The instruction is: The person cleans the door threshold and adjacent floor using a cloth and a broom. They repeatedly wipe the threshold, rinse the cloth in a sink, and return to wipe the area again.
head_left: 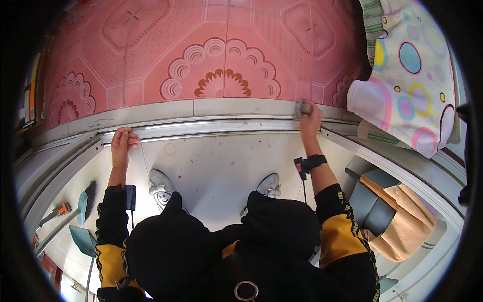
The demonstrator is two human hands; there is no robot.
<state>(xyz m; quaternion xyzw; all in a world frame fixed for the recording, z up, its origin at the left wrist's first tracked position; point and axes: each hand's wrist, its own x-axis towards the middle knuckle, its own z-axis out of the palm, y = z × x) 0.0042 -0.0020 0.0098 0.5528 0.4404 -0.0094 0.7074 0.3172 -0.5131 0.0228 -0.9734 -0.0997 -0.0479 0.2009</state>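
Head view: the person squats facing a metal track (pixel 211 128) that curves across the middle of the frame, with a grey sill (pixel 166 110) just above it and pink patterned tiles (pixel 216 55) beyond.

The right hand (pixel 310 121), right of centre, is closed around a small grey pad (pixel 304 107), perhaps a scrubber or a rag, and presses it onto the sill at the right end of the track. The left hand (pixel 122 142), left of centre, has its fingers curled over the track's edge and holds nothing loose; it looks to be a brace.

Judging from this, the work in hand is scrubbing or wiping along the track. It would go best with the pad kept flat, firm even pressure, short strokes along the groove rather than across it, and the left hand kept planted for balance.

Both wrists carry small black devices with cords. White shoes (pixel 161 183) stand on the speckled floor in the lower middle. At lower left lie a brush (pixel 89 194) and a teal dustpan (pixel 83 239). A dotted cloth (pixel 407 75) hangs at upper right, and a tan cloth (pixel 402 221) is draped over a grey seat at lower right.
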